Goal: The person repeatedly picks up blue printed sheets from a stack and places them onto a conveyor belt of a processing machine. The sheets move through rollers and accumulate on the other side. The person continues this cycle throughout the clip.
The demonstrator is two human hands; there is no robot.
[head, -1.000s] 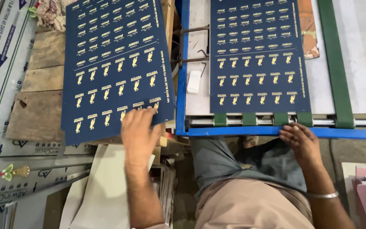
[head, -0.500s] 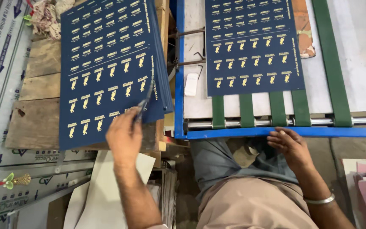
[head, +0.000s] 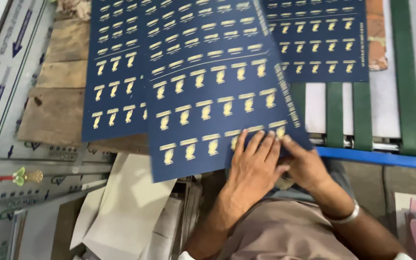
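Item 1: navy printed sheet, rows of small gold emblems, lifted and tilted across the frame, its lower right corner at the person's hands. It overlaps a stack of matching sheets lying on a wooden pallet to the left.

Item 2: left hand, fingers spread flat on top of the sheet's near edge, pressing down on it.

Item 3: right hand, closed on the same corner just beside the left; thumb on top, the fingers appear to lie under the paper, so a pinch, though the underside is hidden. A metal bangle sits on that wrist.

Item 4: another navy sheet lying flat on the green belts of a feed table, beyond a blue rail.

Item 5: pale card and paper offcuts heaped below the pallet.

Risk note: both hands hold 1 corner only, so most of the sheet hangs unsupported; it could sag, crease at the grip, or catch its far edge on the stack or the rail. Motion blur suggests a quick swing, which could bend the corner.
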